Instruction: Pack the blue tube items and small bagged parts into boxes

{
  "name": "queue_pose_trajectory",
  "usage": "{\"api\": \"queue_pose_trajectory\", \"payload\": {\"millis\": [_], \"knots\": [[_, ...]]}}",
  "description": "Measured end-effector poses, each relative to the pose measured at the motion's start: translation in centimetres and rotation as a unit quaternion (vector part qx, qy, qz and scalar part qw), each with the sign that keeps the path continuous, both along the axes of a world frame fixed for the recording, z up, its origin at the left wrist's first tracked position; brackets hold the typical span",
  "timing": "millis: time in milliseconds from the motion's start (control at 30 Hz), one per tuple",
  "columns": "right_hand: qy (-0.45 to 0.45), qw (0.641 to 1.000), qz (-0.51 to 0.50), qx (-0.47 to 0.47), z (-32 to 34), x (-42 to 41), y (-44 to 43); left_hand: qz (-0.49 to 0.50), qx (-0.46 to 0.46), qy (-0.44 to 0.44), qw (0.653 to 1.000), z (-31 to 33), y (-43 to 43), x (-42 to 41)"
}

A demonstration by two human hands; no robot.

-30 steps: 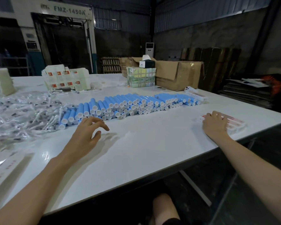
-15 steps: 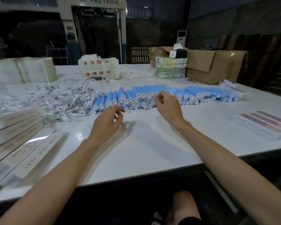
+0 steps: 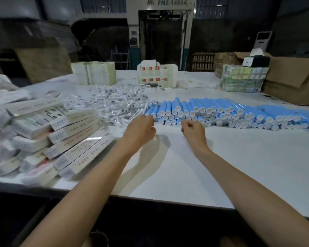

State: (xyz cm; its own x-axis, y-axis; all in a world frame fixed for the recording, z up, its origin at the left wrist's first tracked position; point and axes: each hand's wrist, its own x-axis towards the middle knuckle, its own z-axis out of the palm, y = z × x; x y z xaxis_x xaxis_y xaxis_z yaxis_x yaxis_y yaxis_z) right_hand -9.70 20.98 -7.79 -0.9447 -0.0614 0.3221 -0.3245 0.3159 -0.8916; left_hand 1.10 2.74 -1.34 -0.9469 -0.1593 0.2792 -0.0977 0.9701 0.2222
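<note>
I see left hand [image 3: 141, 130] curled at 9 o'clock of blue tubes [image 3: 221, 111], contents indeterminate, right hand [image 3: 194, 131] at its 3 o'clock, curled, empty.

White table [image 3: 221, 166] — brown carton [image 3: 292, 82] far right, tissue box [image 3: 256, 60] atop green-wrapped bundle [image 3: 243, 79] — tall machine [image 3: 159, 32] behind.

White table [image 3: 221, 166]: blue tubes [image 3: 221, 113], bagged parts [image 3: 114, 102], boxes [image 3: 70, 136].
</note>
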Motion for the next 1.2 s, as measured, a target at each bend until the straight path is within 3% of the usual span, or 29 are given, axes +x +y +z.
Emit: {"api": "queue_pose_trajectory", "payload": {"millis": [100,233,400,533,633,733,800,933,1033,1100,1200], "knots": [[0.008,1.000,0.020,-0.004,-0.2,0.0,-0.3,0.116,-0.081,-0.064,0.988,1.0,-2.4,2.3],[0.019,0.999,0.049,0.005,-0.4,0.0,-0.6,0.248,-0.172,-0.124,0.945,1.2,-4.7,6.3],[0.031,0.998,0.062,0.011,-0.1,0.6,-0.6,0.265,-0.207,-0.160,0.928,0.5,-5.8,8.0],[0.044,0.996,0.072,0.021,0.3,1.3,-0.4,0.235,-0.223,-0.103,0.940,0.1,-6.2,8.3],[0.051,0.996,0.072,0.031,0.4,1.7,-0.4,0.207,-0.165,-0.055,0.963,0.0,-6.6,8.3],[0.054,0.995,0.074,0.035,0.6,1.8,-0.5,0.138,-0.002,0.011,0.990,0.5,-6.8,8.1],[0.054,0.995,0.076,0.034,0.6,1.9,-0.6,0.092,0.084,0.008,0.992,1.2,-7.0,7.6],[0.048,0.994,0.085,0.042,0.8,2.1,-0.5,0.043,0.277,0.001,0.960,2.3,-7.1,6.1],[0.040,0.994,0.086,0.044,0.8,2.4,-0.5,0.015,0.417,-0.004,0.909,2.6,-5.6,4.7],[0.031,0.994,0.102,0.018,1.0,2.8,-0.6,-0.018,0.434,0.016,0.900,2.4,-4.3,3.7],[-0.003,0.982,0.185,-0.041,1.8,3.9,-1.5,-0.049,0.302,0.090,0.948,1.9,-2.4,2.2]]}}
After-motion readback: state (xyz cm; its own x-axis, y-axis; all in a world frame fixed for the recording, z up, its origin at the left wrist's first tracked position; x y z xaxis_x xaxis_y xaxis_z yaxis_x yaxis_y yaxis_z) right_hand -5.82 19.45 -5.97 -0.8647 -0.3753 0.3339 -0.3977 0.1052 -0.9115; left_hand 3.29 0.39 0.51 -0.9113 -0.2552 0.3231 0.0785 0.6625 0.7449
